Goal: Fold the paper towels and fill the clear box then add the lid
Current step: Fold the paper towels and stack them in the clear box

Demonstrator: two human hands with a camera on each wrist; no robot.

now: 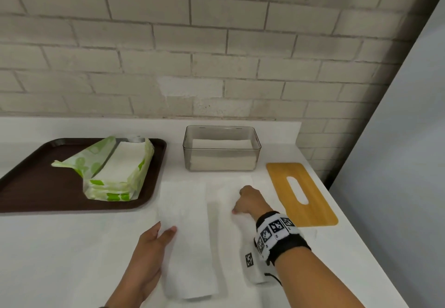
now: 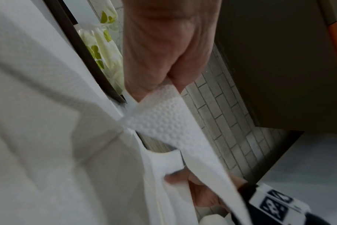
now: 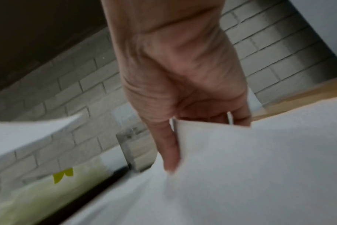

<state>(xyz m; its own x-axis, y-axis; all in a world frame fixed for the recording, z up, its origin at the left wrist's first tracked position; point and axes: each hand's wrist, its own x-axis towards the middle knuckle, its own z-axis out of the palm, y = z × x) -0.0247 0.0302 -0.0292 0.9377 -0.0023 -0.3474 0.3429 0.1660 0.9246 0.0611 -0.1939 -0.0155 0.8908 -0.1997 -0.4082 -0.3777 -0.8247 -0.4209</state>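
Observation:
A white paper towel [image 1: 190,235] lies spread on the counter in front of me. My left hand [image 1: 160,236] pinches its left edge between thumb and fingers, and that side is lifted and turned over; the left wrist view shows the embossed towel [image 2: 164,118] held in the left hand [image 2: 164,60]. My right hand [image 1: 242,201] sits curled on the towel's right part. Seen from the right wrist, the right hand [image 3: 183,76] grips the towel [image 3: 240,167] at its edge, thumb on top. The clear box [image 1: 257,139] behind holds folded towels. The wooden lid [image 1: 313,206] lies flat to the right.
A brown tray [image 1: 29,187] at the left carries an opened green-and-white pack of towels [image 1: 113,170]. A brick wall runs close behind the box. The counter's right edge passes just beyond the lid, with a grey panel past it.

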